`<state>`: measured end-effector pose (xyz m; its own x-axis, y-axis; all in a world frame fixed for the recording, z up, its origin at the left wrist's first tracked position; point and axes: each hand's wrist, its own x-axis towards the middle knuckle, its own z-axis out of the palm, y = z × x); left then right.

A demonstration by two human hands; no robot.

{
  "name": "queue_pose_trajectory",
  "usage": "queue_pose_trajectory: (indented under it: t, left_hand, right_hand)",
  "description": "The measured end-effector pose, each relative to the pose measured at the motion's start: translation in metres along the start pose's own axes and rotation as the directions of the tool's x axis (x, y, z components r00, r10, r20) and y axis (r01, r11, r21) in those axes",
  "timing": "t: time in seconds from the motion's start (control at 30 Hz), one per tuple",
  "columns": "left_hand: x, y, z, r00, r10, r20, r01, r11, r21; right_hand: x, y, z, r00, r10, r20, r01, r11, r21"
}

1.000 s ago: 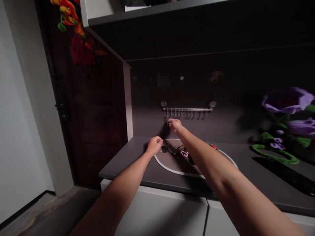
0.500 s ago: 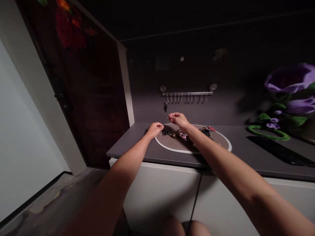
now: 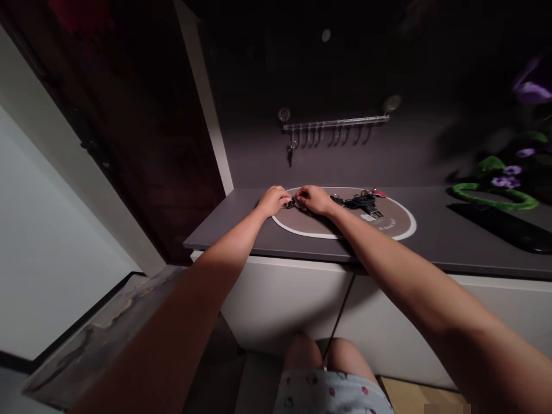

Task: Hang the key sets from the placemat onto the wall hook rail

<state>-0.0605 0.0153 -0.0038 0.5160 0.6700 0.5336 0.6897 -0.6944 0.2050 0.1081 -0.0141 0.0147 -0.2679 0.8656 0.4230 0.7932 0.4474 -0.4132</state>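
Note:
A small bunch of keys lies at the left end of an oval brown mat with a white rim. My left hand rests at the mat's left edge, its fingers curled and closed on these keys. Just right of it, my right hand is low over the mat, thumb and fingertips pinched together at the same keys. What exactly lies in each pinch is too small to tell. More dark keys and fobs, with a red tag, lie on the mat beyond my right wrist.
A clear rail with several hooks is fixed to the wall; one key hangs from its left end. On the right of the counter are a long black object and purple flowers. A dark door stands left.
My right hand has come down from below the hanging key to the keys on the mat. My left hand stays beside them, now more curled. The view has tilted downward.

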Motion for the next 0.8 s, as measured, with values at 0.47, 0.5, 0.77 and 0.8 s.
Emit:
queue_pose_trajectory:
  t: [0.47,0.5,0.77,0.8]
  left_hand:
    - [-0.002,0.021,-0.012,0.996,-0.017,0.085,-0.01,0.953,0.301]
    - [-0.002,0.022,-0.012,0.997,-0.026,0.079,0.0,0.951,0.308]
    - [-0.003,0.026,-0.011,0.998,-0.061,-0.011,0.062,0.966,0.251]
    - [-0.003,0.026,-0.011,0.998,-0.063,-0.025,0.067,0.969,0.236]
  right_hand:
    - [-0.002,-0.004,-0.001,0.998,-0.008,0.058,0.015,0.991,-0.131]
    - [-0.002,-0.004,-0.001,0.998,-0.006,0.056,0.013,0.991,-0.132]
    - [-0.003,-0.006,-0.002,1.0,-0.007,0.021,0.009,0.997,-0.071]
    - [-0.004,-0.007,-0.002,1.0,-0.004,0.007,0.005,0.999,-0.053]
